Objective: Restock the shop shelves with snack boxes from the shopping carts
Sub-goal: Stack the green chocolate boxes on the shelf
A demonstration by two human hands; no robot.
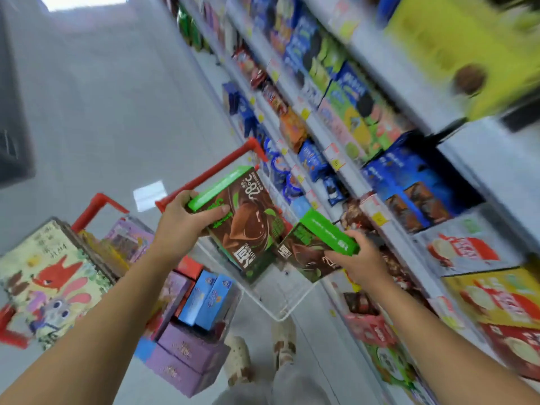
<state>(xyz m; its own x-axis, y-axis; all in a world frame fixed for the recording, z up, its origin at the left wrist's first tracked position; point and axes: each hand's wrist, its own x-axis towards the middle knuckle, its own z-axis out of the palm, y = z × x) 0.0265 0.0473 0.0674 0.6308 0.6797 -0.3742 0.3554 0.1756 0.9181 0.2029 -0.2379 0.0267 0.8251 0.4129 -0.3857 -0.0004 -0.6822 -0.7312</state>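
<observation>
Your left hand (187,223) has its fingers curled round the green top edge of a brown-and-green chocolate box (248,223), thumb pressed flat on the printed face. Your right hand (362,261) is doing the same to a second chocolate box (306,249), pinching it by its green edge. Both boxes hang in the air just beside each other, above the white wire cart (277,317) with the red handle and right next to the shelves (479,159) on your right. Further left there's a second cart (96,206) stacked with purple boxes (181,355) and blue boxes (204,299), plus a big cartoon box (49,282) touching its far side. Underneath it all is plain grey shop floor (102,112) with a bright reflection on it, and your shoes (238,361) poke in at the bottom. The shelves are packed but badly smeared, especially the yellow box (455,48) up top, so most labels are unreadable. The lower shelf rows get cut off behind your right arm.
</observation>
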